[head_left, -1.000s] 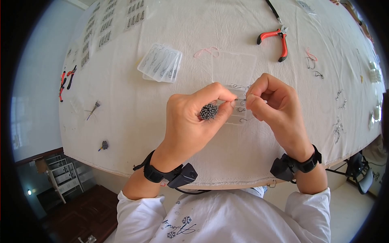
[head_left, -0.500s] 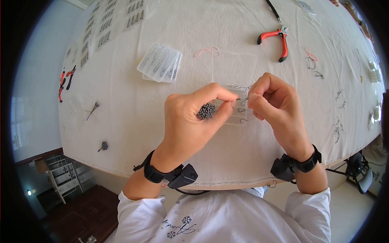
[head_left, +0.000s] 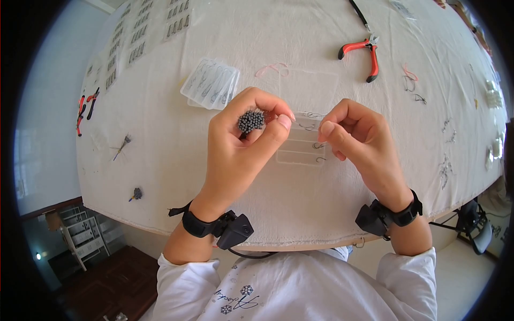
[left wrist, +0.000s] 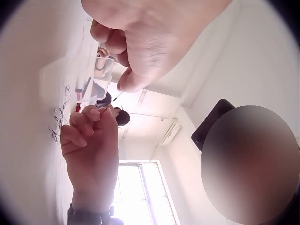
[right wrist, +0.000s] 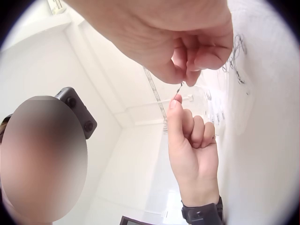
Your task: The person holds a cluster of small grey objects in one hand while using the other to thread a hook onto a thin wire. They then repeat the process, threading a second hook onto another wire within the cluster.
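My left hand (head_left: 266, 115) grips a tight bundle of thin dark grey pins (head_left: 250, 121), ends up, above the white table. My right hand (head_left: 327, 129) is level with it, a short way to the right, fingers curled. In the right wrist view the right hand (right wrist: 187, 77) pinches a single thin pin (right wrist: 179, 89), and a fingertip of the left hand (right wrist: 175, 101) touches its lower end. Under both hands lies a clear plastic sheet (head_left: 300, 152) with a few small wire hooks (head_left: 319, 145) on it.
Red-handled pliers (head_left: 364, 51) lie at the back right. A stack of clear packets (head_left: 211, 83) sits behind the left hand, with a pink loop (head_left: 272, 68) beside it. Loose hooks (head_left: 447, 166) are scattered on the right, small tools (head_left: 85, 104) on the far left. The table edge (head_left: 300, 243) is near.
My left hand has lifted the bundle up and to the left, away from the clear sheet. The right hand has stayed about where it was, and the two hands have come slightly apart.
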Tool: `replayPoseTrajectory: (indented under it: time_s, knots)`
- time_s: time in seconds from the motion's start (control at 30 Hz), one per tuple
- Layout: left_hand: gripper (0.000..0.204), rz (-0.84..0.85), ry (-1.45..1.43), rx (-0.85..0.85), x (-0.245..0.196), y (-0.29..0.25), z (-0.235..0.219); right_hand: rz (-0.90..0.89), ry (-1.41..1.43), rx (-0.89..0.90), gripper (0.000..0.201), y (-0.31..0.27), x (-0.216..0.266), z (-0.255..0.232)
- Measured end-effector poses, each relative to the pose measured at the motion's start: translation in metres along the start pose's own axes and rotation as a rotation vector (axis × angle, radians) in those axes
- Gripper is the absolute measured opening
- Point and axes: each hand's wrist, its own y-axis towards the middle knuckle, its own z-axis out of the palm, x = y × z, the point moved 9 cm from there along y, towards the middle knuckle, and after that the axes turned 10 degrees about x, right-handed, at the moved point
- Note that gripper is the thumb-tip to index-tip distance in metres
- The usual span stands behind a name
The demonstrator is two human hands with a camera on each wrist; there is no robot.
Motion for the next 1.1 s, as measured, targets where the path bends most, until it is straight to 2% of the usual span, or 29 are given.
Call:
replayPoseTrajectory:
  time_s: [0.07, 0.17, 0.27, 0.37, 0.57, 0.67, 1.1]
  knots:
    - [0.004, 0.016, -0.06, 0.021, 0.001, 0.002, 0.0, -0.048, 0.024, -0.056, 0.012, 0.0, 0.003, -0.007]
    - [0.005, -0.07, 0.003, 0.151, 0.007, 0.004, 0.005, -0.086, 0.07, -0.143, 0.013, -0.001, 0.004, -0.021]
    - [0.003, -0.194, 0.066, 0.276, 0.012, 0.003, 0.013, -0.116, 0.068, -0.156, 0.013, -0.001, 0.007, -0.024]
    - [0.001, -0.181, 0.255, 0.342, 0.013, 0.003, 0.023, -0.103, 0.063, -0.147, 0.013, -0.001, 0.008, -0.022]
    - [0.009, 0.061, 0.496, 0.362, -0.001, -0.001, 0.037, -0.101, 0.048, -0.139, 0.013, -0.002, 0.007, -0.022]
    - [0.012, 0.082, 0.557, 0.402, -0.003, -0.002, 0.043, -0.105, 0.047, -0.138, 0.013, -0.002, 0.008, -0.023]
    - [0.013, 0.087, 0.611, 0.351, -0.007, -0.005, 0.045, -0.086, 0.065, -0.144, 0.012, -0.002, 0.008, -0.022]
